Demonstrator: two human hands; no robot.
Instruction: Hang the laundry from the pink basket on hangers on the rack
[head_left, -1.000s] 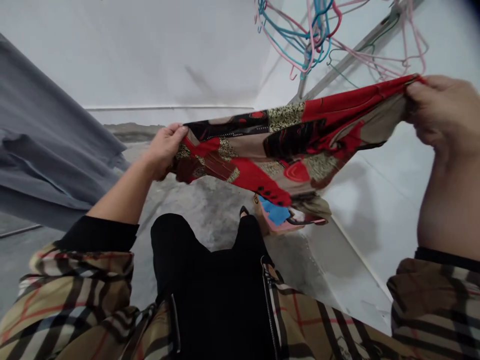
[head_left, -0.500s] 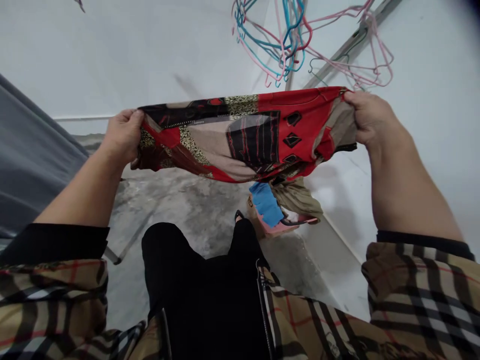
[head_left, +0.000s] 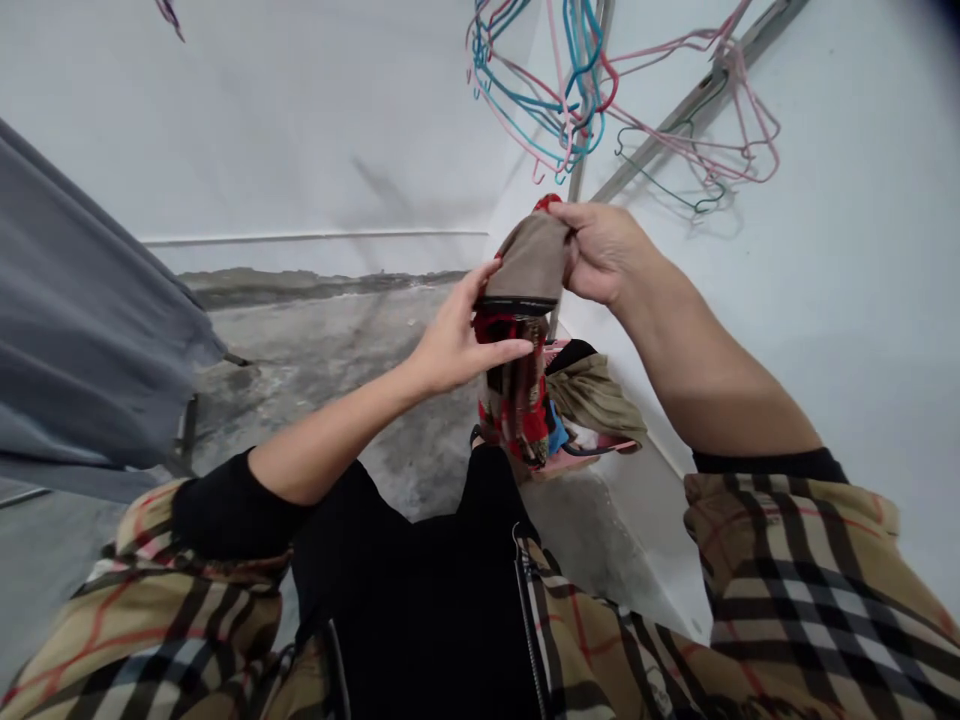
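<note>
In the head view, the person's right hand (head_left: 604,250) pinches the top of a printed cloth (head_left: 516,385), with the thumb and fingers closed around the gathered fabric. The cloth is folded into a narrow, upright bundle, tan at the top and red with dark patches lower down, and a small red corner sticks out above the fist. The left hand (head_left: 465,335) is open, its fingers stretched out and lying against the side of the bundle near the tan part, without wrapping around it. The bundle hangs in front of the person's body, between the two forearms.

Below it, a pink tray (head_left: 592,460) sits on the concrete floor (head_left: 315,350) against the foot of a white wall (head_left: 847,300). It holds a heap of tan fabric (head_left: 592,395), with a bit of blue (head_left: 556,430) partly hidden behind the bundle. Pink, blue and green wire hangers (head_left: 544,95) tangle on a metal rail (head_left: 675,115) overhead. A gray sheet (head_left: 75,320) hangs at the far left. Both arms come out of a plaid jacket (head_left: 795,570) with black cuffs.
</note>
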